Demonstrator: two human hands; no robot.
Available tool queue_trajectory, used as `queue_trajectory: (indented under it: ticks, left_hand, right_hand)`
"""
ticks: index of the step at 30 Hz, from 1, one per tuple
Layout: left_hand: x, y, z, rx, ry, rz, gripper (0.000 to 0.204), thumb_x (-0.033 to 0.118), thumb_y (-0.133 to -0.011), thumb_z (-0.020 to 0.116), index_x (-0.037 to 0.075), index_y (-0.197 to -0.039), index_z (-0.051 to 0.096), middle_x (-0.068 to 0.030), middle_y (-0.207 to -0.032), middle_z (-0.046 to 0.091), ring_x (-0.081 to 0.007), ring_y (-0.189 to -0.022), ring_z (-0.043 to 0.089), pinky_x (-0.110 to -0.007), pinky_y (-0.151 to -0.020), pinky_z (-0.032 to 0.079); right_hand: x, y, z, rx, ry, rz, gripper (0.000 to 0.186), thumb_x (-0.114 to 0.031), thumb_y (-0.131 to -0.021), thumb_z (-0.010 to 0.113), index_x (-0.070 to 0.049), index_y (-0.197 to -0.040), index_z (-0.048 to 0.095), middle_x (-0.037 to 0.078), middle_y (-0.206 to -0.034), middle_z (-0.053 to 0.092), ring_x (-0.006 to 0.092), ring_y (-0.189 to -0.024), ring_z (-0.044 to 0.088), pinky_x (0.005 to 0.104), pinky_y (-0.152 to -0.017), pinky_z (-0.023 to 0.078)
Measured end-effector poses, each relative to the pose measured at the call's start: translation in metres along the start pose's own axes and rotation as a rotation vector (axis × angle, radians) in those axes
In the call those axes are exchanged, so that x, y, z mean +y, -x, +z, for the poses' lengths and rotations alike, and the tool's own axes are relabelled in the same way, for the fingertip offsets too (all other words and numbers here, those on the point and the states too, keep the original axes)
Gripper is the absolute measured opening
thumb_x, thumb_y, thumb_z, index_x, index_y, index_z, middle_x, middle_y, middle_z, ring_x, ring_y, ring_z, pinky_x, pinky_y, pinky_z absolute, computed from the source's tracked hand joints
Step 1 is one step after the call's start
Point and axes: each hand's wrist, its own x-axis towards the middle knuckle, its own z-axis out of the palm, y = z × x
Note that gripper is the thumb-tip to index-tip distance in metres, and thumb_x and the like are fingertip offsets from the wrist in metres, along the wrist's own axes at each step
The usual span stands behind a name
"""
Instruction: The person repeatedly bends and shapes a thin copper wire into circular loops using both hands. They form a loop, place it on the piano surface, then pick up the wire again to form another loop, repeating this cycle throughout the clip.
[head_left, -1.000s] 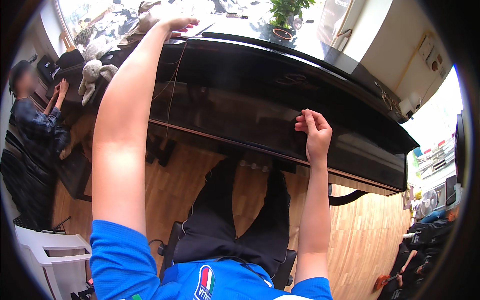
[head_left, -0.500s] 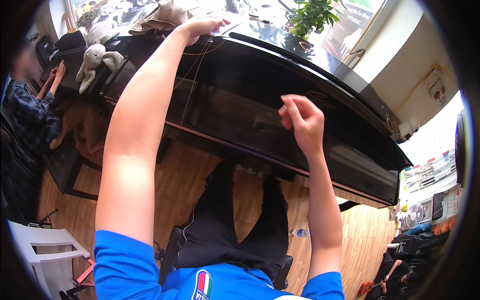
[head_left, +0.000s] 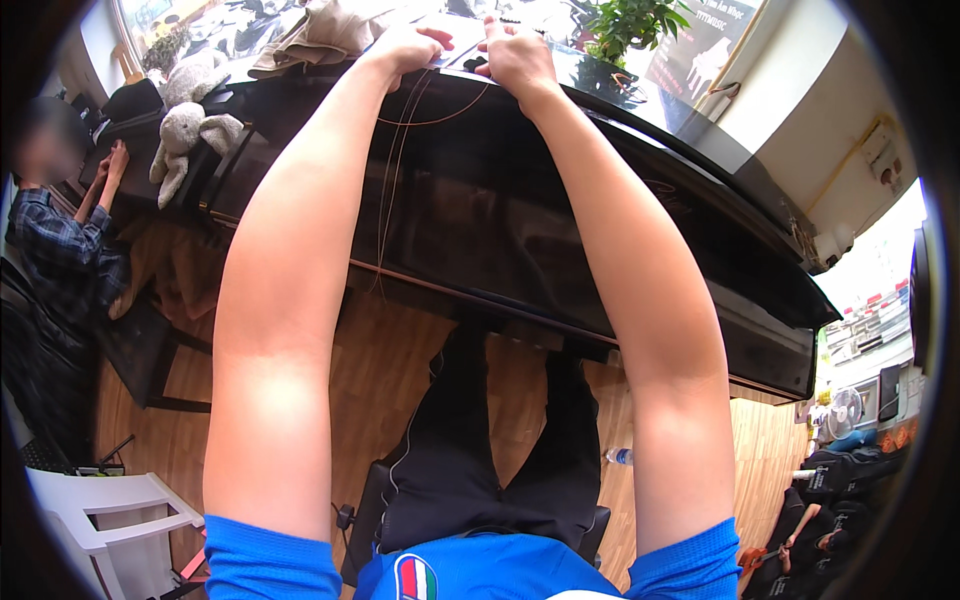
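Both arms reach forward to the top of a black upright piano [head_left: 480, 220]. My left hand [head_left: 408, 52] is closed near its front edge, fingers curled. Thin metal strings [head_left: 388, 190] hang from just beneath its fingertips down the piano's front. One copper-coloured string curves across toward my right hand [head_left: 518, 62]. Close beside the left, that hand has its fingers pinched together; what sits between them is too small to make out. A pale flat sheet [head_left: 462, 45] lies on the piano top between the hands.
Beige cloth [head_left: 318, 38] lies left of my hands, a green plant [head_left: 632, 28] to their right. At left are a plush rabbit [head_left: 185, 140] and a seated person in a plaid shirt [head_left: 62, 225]. A white chair [head_left: 110, 510] and a bottle [head_left: 620, 456] stand lower down.
My right hand has moved up and left from in front of the piano to beside my left hand. The left hand stays nearly in place; the strings have swung and the copper-coloured one loops wider.
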Motion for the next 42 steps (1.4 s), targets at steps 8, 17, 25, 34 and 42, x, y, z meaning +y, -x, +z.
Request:
queue_trajectory:
  ticks: [8, 17, 25, 34, 42]
  left_hand:
    - [-0.017, -0.033, -0.002, -0.123, -0.294, -0.044, 0.027, 0.019, -0.093, 0.056, 0.007, -0.112, 0.072, -0.0069, -0.098, 0.072, -0.0175, -0.084, 0.063, -0.036, -0.075, 0.051]
    - [0.001, -0.034, 0.000, -0.098, 0.055, -0.282, 0.037, 0.046, -0.090, 0.071, 0.010, -0.098, 0.073, -0.0008, -0.093, 0.068, -0.0096, -0.081, 0.058, -0.027, -0.075, 0.047]
    - [0.003, -0.040, 0.022, 0.086, -0.467, -0.054, 0.029, 0.039, -0.085, 0.079, 0.013, -0.097, 0.078, -0.0017, -0.092, 0.073, -0.0112, -0.084, 0.065, -0.028, -0.083, 0.051]
    - [0.019, -0.019, 0.031, 0.132, -0.492, -0.033, 0.027, 0.037, -0.081, 0.082, 0.020, -0.102, 0.080, -0.0015, -0.101, 0.077, -0.0116, -0.094, 0.069, -0.028, -0.091, 0.051]
    - [0.021, -0.001, 0.021, 0.187, -0.513, -0.086, 0.033, 0.044, -0.082, 0.079, 0.022, -0.106, 0.079, -0.0003, -0.105, 0.076, -0.0130, -0.101, 0.069, -0.029, -0.095, 0.049]
  right_hand:
    - [-0.006, 0.023, 0.000, -0.102, 0.065, -0.207, 0.033, -0.046, -0.088, 0.068, -0.018, -0.102, 0.079, 0.004, -0.089, 0.077, 0.0210, -0.086, 0.072, 0.0363, -0.079, 0.054]
    - [-0.042, 0.109, -0.010, -0.199, 0.074, -0.465, 0.024, -0.023, -0.088, 0.070, 0.000, -0.093, 0.076, 0.014, -0.077, 0.073, 0.0196, -0.066, 0.069, 0.0326, -0.065, 0.053]
    - [-0.060, 0.177, -0.032, -0.376, 0.021, -0.387, 0.019, -0.017, -0.085, 0.068, 0.000, -0.078, 0.071, 0.017, -0.070, 0.069, 0.0299, -0.063, 0.067, 0.0383, -0.062, 0.053]
    - [-0.080, 0.292, -0.119, -0.641, -0.203, -0.143, 0.017, -0.012, -0.096, 0.059, 0.000, -0.088, 0.052, 0.015, -0.067, 0.062, 0.0302, -0.058, 0.062, 0.0374, -0.056, 0.049]
    - [-0.063, 0.371, -0.216, -0.510, -0.215, 0.141, 0.008, -0.007, -0.094, 0.063, -0.001, -0.089, 0.066, -0.001, -0.063, 0.055, 0.0046, -0.054, 0.049, 0.0233, -0.051, 0.036]
